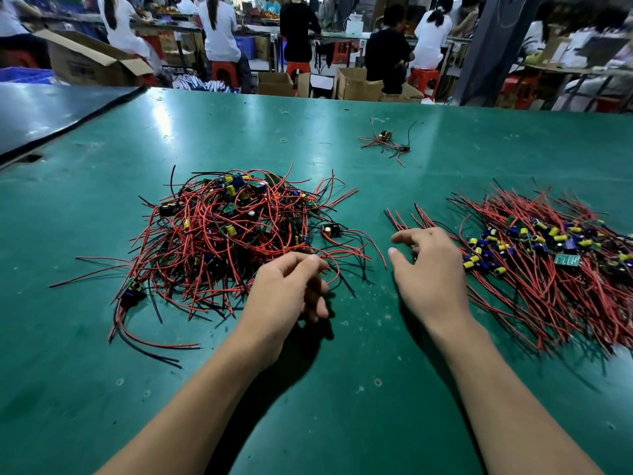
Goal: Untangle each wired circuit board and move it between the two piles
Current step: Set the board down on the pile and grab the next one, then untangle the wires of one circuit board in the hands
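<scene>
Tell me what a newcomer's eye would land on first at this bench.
First, the tangled heap of red and black wires with small boards, left of centre on the green table. Next, the combed-out pile at the right, wires lying roughly parallel. Between them, the left hand pinches a red wire while the right hand hovers with spread fingers.

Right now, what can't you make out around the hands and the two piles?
- Head view: whether the left hand pinches a wire; its curled fingers hide the tips.
- What lies under the right hand; the palm covers it.
- The sorted pile; the right frame edge cuts it off.
- Boards buried inside the tangled pile; wires hide them.
</scene>
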The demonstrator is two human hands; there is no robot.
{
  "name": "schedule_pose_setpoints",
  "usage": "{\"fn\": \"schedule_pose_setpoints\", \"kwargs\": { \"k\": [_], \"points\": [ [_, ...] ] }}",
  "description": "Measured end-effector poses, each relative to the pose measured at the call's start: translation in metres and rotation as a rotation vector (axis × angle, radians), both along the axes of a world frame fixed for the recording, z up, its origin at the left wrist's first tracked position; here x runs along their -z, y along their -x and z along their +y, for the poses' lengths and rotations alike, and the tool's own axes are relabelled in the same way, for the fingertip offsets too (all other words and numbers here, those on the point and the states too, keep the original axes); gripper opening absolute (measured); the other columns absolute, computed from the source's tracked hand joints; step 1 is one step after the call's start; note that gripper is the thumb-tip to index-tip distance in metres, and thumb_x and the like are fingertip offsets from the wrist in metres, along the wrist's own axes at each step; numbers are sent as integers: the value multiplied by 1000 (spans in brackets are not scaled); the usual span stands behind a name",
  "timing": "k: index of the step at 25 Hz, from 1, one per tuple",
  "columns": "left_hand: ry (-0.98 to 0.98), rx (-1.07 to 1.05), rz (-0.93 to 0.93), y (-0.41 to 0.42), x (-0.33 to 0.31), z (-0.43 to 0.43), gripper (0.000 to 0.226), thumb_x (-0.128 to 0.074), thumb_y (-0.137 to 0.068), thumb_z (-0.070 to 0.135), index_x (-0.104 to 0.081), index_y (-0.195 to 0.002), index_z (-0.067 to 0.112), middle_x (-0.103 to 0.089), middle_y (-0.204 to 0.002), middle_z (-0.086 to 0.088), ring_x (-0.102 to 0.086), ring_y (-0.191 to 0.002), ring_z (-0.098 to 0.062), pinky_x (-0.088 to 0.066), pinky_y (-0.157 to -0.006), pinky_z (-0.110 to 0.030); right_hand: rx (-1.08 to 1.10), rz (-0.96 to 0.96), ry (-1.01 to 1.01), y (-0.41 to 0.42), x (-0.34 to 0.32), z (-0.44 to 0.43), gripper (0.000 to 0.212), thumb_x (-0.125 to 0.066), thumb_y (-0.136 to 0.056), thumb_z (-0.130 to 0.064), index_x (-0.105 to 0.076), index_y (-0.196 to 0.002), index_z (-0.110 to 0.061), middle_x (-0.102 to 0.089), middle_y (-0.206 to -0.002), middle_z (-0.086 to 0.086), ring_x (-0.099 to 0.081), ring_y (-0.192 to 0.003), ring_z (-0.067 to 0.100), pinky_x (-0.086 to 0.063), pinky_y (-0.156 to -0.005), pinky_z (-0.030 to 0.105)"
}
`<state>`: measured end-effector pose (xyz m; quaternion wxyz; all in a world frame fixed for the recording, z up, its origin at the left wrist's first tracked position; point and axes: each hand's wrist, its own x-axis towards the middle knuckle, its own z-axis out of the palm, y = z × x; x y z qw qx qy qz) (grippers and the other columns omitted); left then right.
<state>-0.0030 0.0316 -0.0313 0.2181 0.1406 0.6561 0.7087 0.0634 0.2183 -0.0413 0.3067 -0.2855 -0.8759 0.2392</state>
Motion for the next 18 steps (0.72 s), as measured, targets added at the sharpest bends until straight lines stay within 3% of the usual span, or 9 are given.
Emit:
{"fn": "schedule_pose_setpoints", "kwargs": {
  "k": [2, 5, 8, 11, 15, 16, 18],
  "points": [
    [198, -105, 306, 0, 3, -4, 5, -63, -93, 17, -67, -89, 17, -65, -72, 4, -57, -49, -12, -45, -49, -21, -103, -28, 56, 3, 2, -6, 15, -67, -91, -18, -74, -104, -17, -66, -108, 5, -63, -99, 23, -49, -96, 36],
    [407, -191, 617, 0, 6, -7, 18, -66, -83, 8, -66, -93, 24, -61, -93, 12, -58, -84, 0, -48, -79, -18, -60, -141, 31, 5, 9, -6, 19, -64, -93, -22, -74, -108, -16, -66, -115, 8, -61, -107, 27, -47, -101, 39],
    [478, -159, 684, 0, 9, -6, 30, -62, -76, 3, -66, -99, 22, -57, -101, 11, -55, -83, -8, -50, -83, -31, -14, -102, 34, 3, 7, -1, 22, -65, -93, -23, -74, -110, -13, -67, -117, 9, -59, -112, 27, -44, -102, 35],
    [578, -86, 783, 2, 13, -5, 33, -66, -78, 13, -67, -109, 24, -60, -111, 9, -58, -97, -12, -47, -91, -28, -61, -28, 51, 4, 7, -5, 19, -64, -93, -20, -75, -107, -13, -69, -110, 7, -62, -104, 22, -44, -95, 28],
    [559, -79, 835, 3, 15, -4, 20, -71, -84, 16, -72, -104, 18, -63, -105, 8, -59, -97, -12, -49, -91, -32, -114, 82, 173, 8, 5, -12, 13, -64, -93, -14, -75, -100, -16, -69, -91, -5, -62, -81, 5, -38, -75, 3],
    [525, -96, 858, 2, 14, -4, 17, -72, -84, 16, -73, -101, 17, -64, -101, 7, -59, -95, -11, -50, -90, -32, -95, 141, 220, 8, 3, -12, 11, -63, -95, -15, -73, -97, -19, -67, -85, -9, -60, -76, -2, -37, -70, 1],
    [391, -136, 911, 0, 12, -5, 14, -75, -84, 16, -75, -97, 14, -64, -94, 6, -58, -84, -1, -49, -82, -22, -25, 269, 307, 10, 0, -13, 16, -58, -100, -25, -66, -86, -22, -61, -71, -15, -55, -64, -5, -41, -64, 14]
  ]
}}
